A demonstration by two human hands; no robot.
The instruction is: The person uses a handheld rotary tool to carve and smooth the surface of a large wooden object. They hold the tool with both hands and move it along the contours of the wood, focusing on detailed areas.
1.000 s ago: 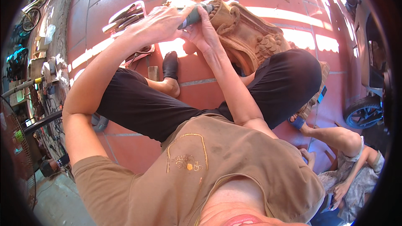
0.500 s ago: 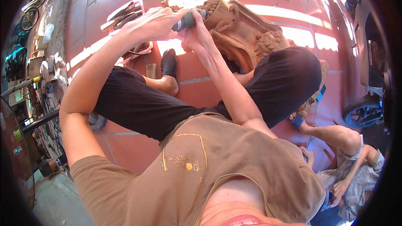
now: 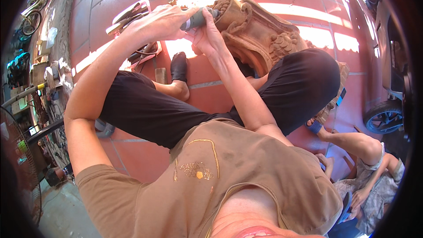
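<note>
A green-grey handheld rotary tool (image 3: 194,21) lies across both hands, its dark nose pointing right. Around its rear end are the fingers of my left hand (image 3: 163,23). My right hand (image 3: 207,39) grips it nearer the nose, thumb on top. The tool's tip meets or nearly meets the left end of a brown carved wooden piece (image 3: 253,28) with scrolls and clustered relief; the exact contact is too small to make out. My right knee overlaps the near side of the carving, which leans across the floor in front of me.
A tray of long hand tools (image 3: 130,17) stands left of my hands, with a cable and a pink-edged container (image 3: 152,50) below it. A small wooden block (image 3: 161,76) sits by my left foot. Another person (image 3: 365,185) sits at lower right, near a motorbike wheel (image 3: 383,117).
My left fingers have shifted slightly on the tool, and both hands keep their grip. The carving stays in place. The whole view has moved a little.
</note>
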